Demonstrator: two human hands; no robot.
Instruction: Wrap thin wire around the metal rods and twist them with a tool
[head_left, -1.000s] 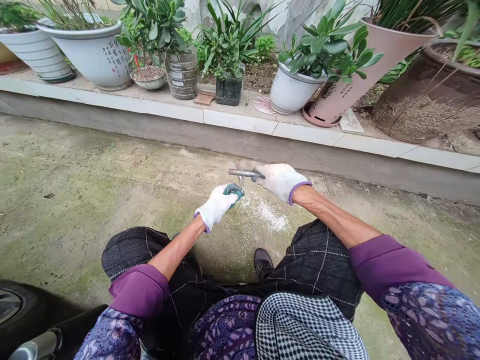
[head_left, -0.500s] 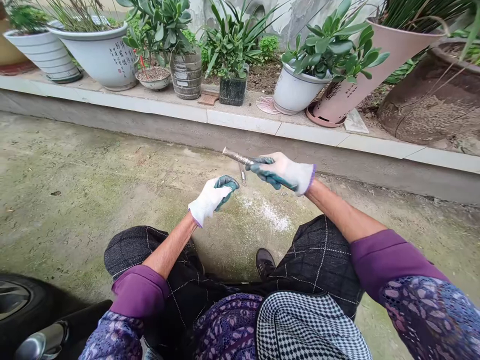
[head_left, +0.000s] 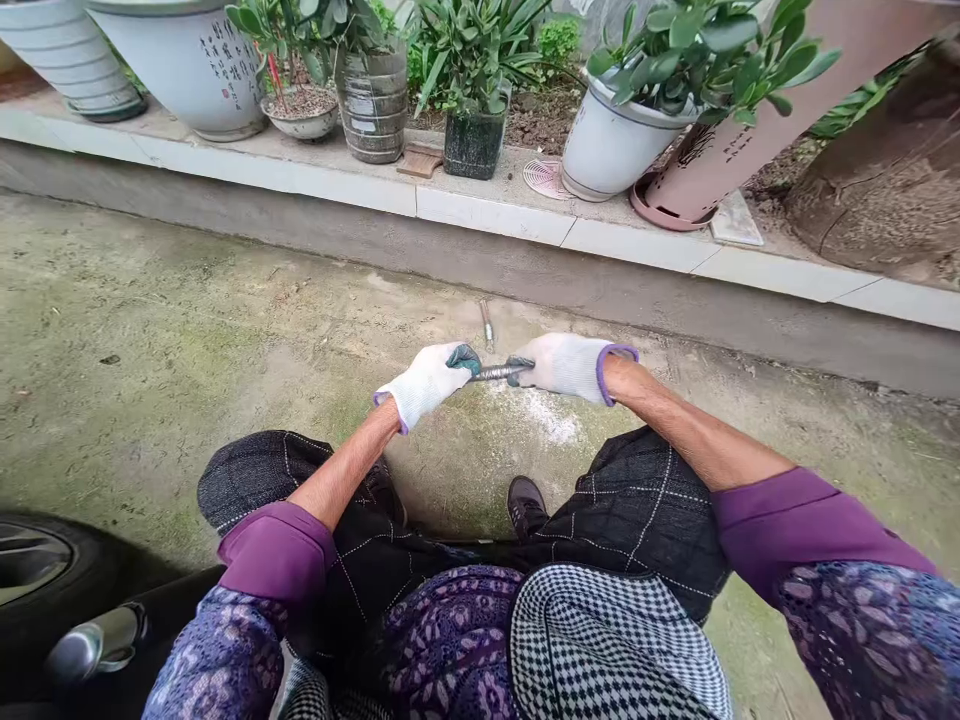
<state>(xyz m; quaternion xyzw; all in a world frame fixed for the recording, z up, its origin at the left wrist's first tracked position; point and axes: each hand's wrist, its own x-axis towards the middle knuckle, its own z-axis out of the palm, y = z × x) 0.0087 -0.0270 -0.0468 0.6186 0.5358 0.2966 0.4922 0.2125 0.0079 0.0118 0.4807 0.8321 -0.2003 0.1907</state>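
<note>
A short silvery metal rod [head_left: 493, 372] with a ridged, shiny middle lies level between my two gloved hands. My left hand [head_left: 435, 378], in a white glove with a green coated palm, is closed on its left end. Around the right end are the fingers of my right hand [head_left: 562, 364], in a matching glove. The fingers cover both ends of the rod. A second slim piece [head_left: 487, 325], brownish at the top and silvery lower down, lies on the ground just beyond my hands. White powder [head_left: 551, 415] is scattered on the concrete below the rod.
A low tiled ledge [head_left: 487, 215] with several potted plants, including a white pot [head_left: 611, 145], runs across the far side. A wheel [head_left: 34, 570] and a shiny metal cylinder [head_left: 94, 642] are at the lower left. My knees flank the powdered ground.
My right hand has lowered the rod and turned it level. My left hand, previously apart from it, now grips its left end. The view has tilted down a little.
</note>
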